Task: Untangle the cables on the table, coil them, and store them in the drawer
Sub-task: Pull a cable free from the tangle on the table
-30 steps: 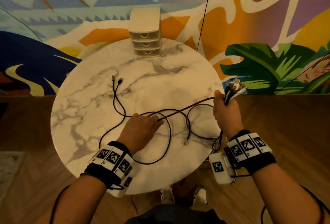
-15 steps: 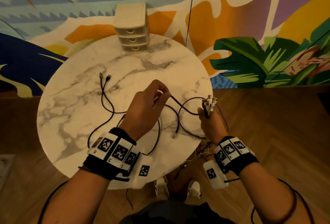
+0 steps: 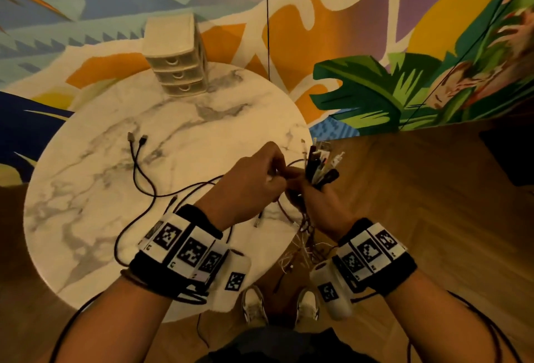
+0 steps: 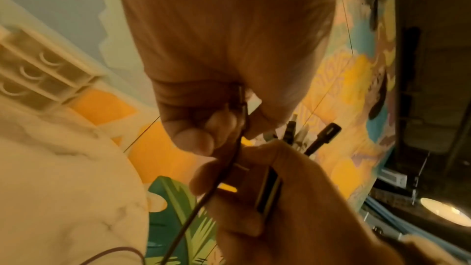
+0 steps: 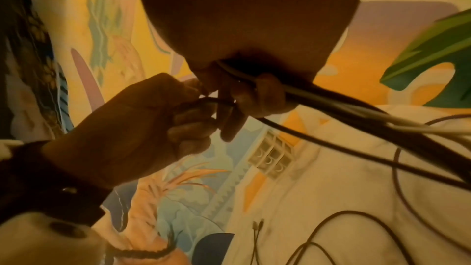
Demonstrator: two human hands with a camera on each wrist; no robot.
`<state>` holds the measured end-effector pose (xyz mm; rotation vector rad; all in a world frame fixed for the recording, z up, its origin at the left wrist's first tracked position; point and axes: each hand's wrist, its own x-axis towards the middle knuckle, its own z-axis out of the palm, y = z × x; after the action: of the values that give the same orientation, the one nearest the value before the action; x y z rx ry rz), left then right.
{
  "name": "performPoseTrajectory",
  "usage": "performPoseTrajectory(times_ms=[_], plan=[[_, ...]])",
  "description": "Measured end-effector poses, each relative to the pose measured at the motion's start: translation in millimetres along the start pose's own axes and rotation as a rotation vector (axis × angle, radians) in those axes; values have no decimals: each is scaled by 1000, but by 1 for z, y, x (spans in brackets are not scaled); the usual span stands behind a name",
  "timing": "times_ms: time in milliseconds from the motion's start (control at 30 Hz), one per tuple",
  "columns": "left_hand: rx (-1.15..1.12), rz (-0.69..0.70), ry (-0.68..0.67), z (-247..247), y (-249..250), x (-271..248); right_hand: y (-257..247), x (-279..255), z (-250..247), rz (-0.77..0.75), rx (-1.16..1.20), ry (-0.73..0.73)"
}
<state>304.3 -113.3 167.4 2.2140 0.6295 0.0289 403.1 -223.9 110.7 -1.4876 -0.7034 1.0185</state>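
Presently the left hand (image 3: 251,183) pinched one dark cable (image 4: 229,160) beside the bundle (image 3: 319,166) gripped by the right hand (image 3: 315,200); hasty pulling risked tightening loops on the table (image 3: 86,189).

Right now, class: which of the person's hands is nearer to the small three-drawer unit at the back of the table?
Left. The left hand is over the table's right part, nearer the drawer unit; the right hand grips its cable bundle beside it, at the table's edge.
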Motion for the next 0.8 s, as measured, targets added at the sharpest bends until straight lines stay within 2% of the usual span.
performPoseTrajectory(times_ms=[100,300,600,800], plan=[[-153,59,92,-2,5,1,-5,-5,-4,-11,-36,-35],[-159,119,151,10,15,0,-14,-11,-6,-55,-103,-63],[-286,161,239,19,29,-6,-11,-16,-6,-218,-306,29],[-257,266,298,32,24,-5,-2,-12,-11,-109,-470,137]])
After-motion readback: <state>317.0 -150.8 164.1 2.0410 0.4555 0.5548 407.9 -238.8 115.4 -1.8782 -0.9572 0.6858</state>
